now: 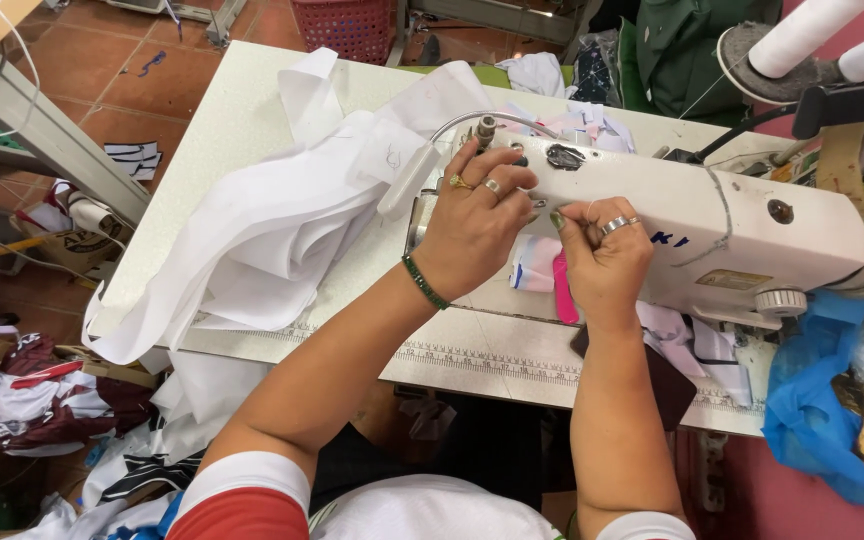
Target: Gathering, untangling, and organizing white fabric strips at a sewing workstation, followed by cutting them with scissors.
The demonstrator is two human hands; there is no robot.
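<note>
White sewing machine [712,225]: two hands, left hand [472,225], right hand [604,262].

Your sewing machine [712,225] has a smooth, faintly glossy cream painted metal body. At nine o'clock from it lies matt white cloth [272,230] in soft folds. At four o'clock sits crinkled, shiny blue plastic bag [832,420].

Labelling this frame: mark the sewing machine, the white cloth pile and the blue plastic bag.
sewing machine [732,225], head view, on its white arm.
white cloth pile [272,240], head view, on the folded middle.
blue plastic bag [812,400], head view, on its left side.
</note>
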